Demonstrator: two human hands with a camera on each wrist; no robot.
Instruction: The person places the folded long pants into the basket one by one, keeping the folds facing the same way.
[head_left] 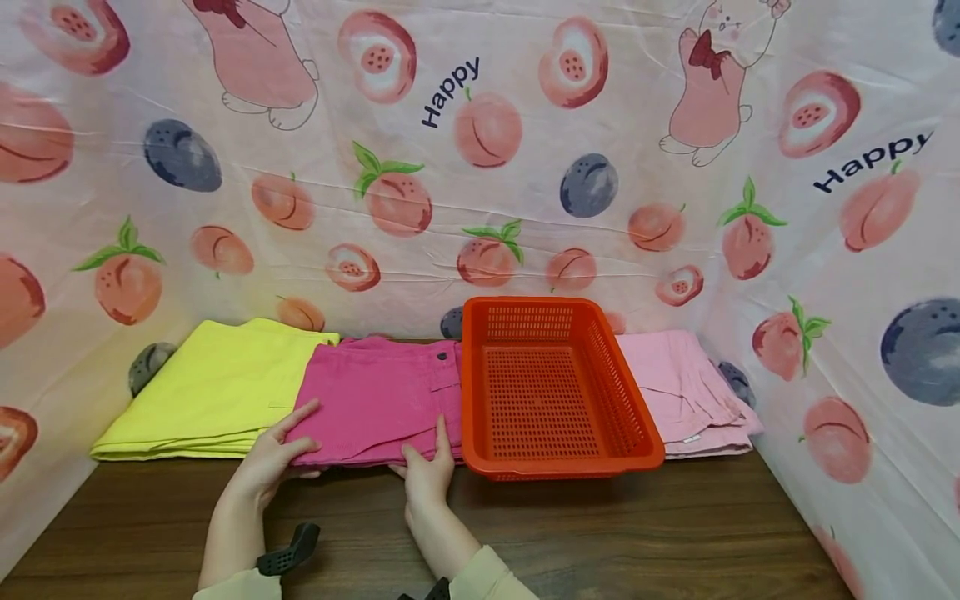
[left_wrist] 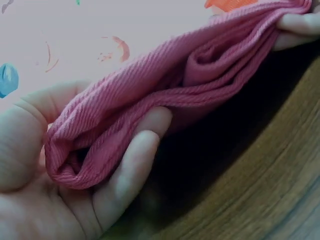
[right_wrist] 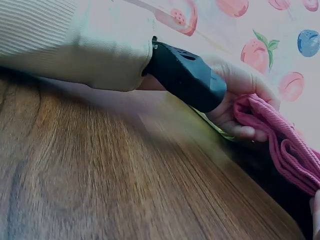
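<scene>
Folded magenta trousers, with a dark button at the waistband, lie on the wooden table. My left hand grips their near left corner, fingers curled underneath, as the left wrist view shows on the folded layers. At the near right part of the same trousers, my right hand pinches the edge with fingers above and below it. In the left wrist view the front edge is lifted off the table, with dark shadow below. Only a sliver of the right hand shows in the right wrist view.
Folded yellow trousers lie against the magenta ones on the left. An orange-red plastic basket with a perforated bottom stands to the right, beside folded light pink trousers. Fruit-printed cloth hangs behind the wooden table.
</scene>
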